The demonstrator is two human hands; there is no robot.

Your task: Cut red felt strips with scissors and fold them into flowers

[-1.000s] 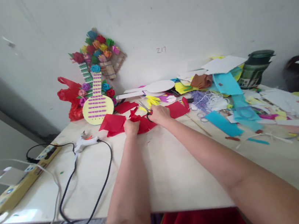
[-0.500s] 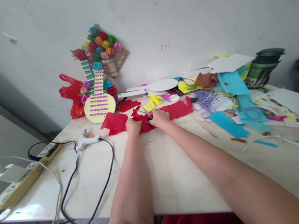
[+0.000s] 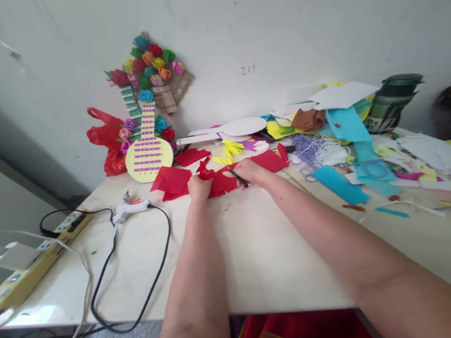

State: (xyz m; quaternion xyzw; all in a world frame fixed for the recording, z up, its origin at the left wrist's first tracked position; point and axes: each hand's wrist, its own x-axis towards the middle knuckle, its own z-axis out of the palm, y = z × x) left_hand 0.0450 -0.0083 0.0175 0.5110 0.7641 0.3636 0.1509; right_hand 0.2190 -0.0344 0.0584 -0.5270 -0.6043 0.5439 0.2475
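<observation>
My left hand is closed on a crumpled piece of red paper lying on the table. My right hand grips black-handled scissors, with the handle showing at the fingers over the same red paper. More red paper pieces lie to the left and behind the hands. Yellow paper cut-outs sit just beyond them.
A glue gun with a black cable lies left of my hands, near a yellow power strip at the table's left edge. A paper guitar and paper flowers lean on the wall. Coloured paper scraps and a green jar crowd the right.
My right hand has turned so the scissors' handle now points toward me. Both hands stay on the red paper. The view has shifted slightly.
</observation>
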